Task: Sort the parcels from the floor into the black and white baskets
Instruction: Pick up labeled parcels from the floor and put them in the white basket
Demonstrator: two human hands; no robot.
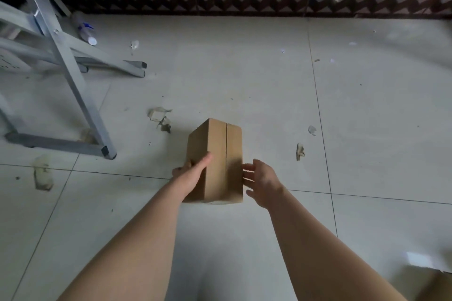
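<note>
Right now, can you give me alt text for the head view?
A tall brown cardboard box is gripped on its left side by the person's left hand, while the open right hand is at its right side. Pale floor tiles lie below, with grey metal frame legs at left.

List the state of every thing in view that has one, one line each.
cardboard box: closed, top flaps meeting at a centre seam, apparently on the floor.
left hand: grips the box's left edge, thumb on top.
right hand: open, fingers spread at the box's right side; contact unclear.
plastic bottle: lying on its side.
</note>
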